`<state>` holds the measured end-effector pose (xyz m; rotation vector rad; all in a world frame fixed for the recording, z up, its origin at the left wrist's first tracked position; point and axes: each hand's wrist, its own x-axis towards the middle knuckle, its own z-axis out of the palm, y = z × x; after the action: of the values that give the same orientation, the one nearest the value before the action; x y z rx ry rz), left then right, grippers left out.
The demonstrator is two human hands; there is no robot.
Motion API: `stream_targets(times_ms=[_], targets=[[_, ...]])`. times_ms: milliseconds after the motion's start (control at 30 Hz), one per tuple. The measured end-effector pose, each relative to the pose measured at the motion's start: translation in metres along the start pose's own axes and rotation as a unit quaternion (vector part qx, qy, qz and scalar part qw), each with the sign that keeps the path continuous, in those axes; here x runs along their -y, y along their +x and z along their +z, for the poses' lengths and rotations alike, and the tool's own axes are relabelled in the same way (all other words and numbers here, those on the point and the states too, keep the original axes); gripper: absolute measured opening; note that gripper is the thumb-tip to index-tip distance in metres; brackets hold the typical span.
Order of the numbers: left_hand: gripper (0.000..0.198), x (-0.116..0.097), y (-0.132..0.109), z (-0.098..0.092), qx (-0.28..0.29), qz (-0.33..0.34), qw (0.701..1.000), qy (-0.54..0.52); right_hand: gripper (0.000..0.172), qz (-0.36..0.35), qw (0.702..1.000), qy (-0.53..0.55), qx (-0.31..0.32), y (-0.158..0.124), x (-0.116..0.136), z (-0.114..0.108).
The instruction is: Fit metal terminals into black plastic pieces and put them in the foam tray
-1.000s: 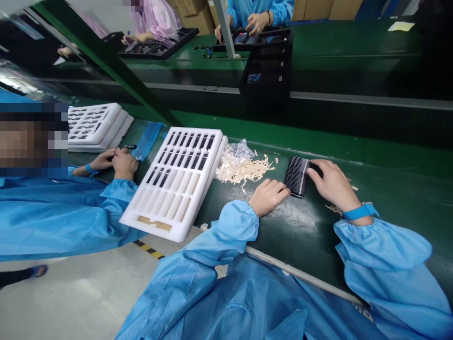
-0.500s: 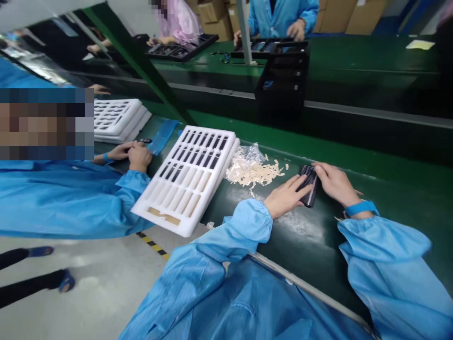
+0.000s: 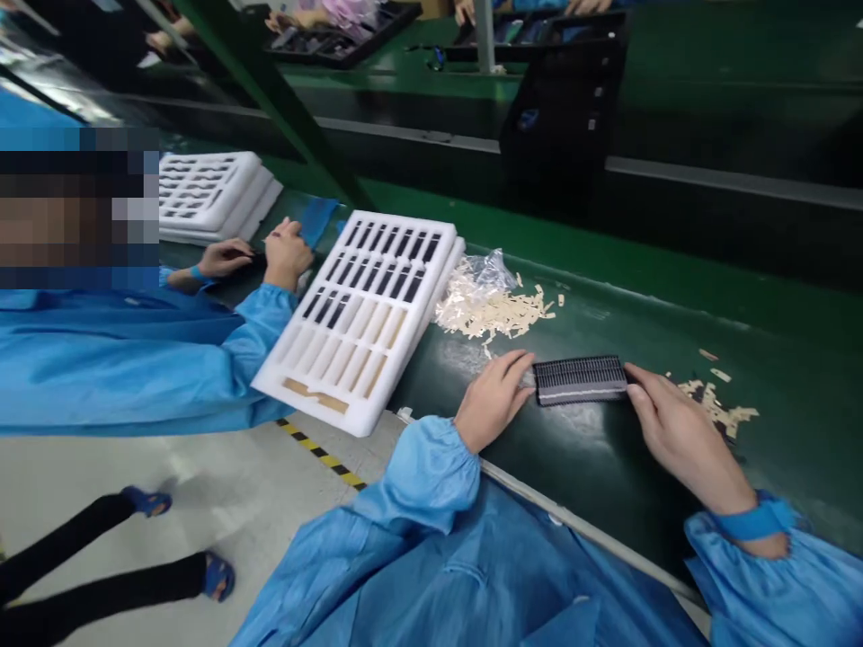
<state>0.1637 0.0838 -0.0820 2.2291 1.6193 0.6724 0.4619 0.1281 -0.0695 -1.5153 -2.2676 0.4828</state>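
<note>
A black rectangular block with fine ridges and a pale strip along its near side (image 3: 581, 381) lies lengthwise between my hands, low over the green bench. My left hand (image 3: 494, 397) grips its left end with thumb and fingers. At the right end, my right hand (image 3: 674, 422) holds it between thumb and fingers. Behind my left hand is a pile of small cream-coloured tabs (image 3: 502, 310) with a crumpled clear plastic bag (image 3: 491, 274) against it. More cream and dark scraps (image 3: 716, 406) lie beyond my right hand.
White foam trays (image 3: 378, 337), the top one partly filled with black pieces, stand stacked to the left. A co-worker's hands (image 3: 260, 256) work beyond them, near another foam stack (image 3: 216, 193). A green post (image 3: 270, 99) slants across the bench, and a black bin (image 3: 559, 117) stands at the back.
The black block has turned from upright in view to lying crosswise. My left hand has moved from its top to its left end; my right hand now holds the right end. The view has shifted.
</note>
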Motion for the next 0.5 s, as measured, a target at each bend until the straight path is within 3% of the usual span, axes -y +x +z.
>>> stream_targets(times_ms=[67, 200, 367, 500], targets=[[0.051, -0.009, -0.019, 0.002, -0.027, -0.057, 0.998, -0.026, 0.048, -0.009, 1.0, 0.005, -0.027, -0.011, 0.005, 0.004], [0.056, -0.035, -0.04, 0.009, -0.018, -0.121, 0.987, -0.1, 0.056, 0.027, 0.998, 0.031, -0.043, -0.032, 0.014, 0.016], [0.052, -0.052, -0.038, 0.015, 0.021, -0.174, 0.94, -0.292, 0.065, 0.101, 0.989, 0.105, -0.038, -0.045, 0.032, 0.034], [0.044, -0.046, -0.034, 0.016, 0.009, -0.169, 0.927, -0.335, 0.061, 0.137, 0.974, 0.163, -0.074, -0.049, 0.042, 0.037]])
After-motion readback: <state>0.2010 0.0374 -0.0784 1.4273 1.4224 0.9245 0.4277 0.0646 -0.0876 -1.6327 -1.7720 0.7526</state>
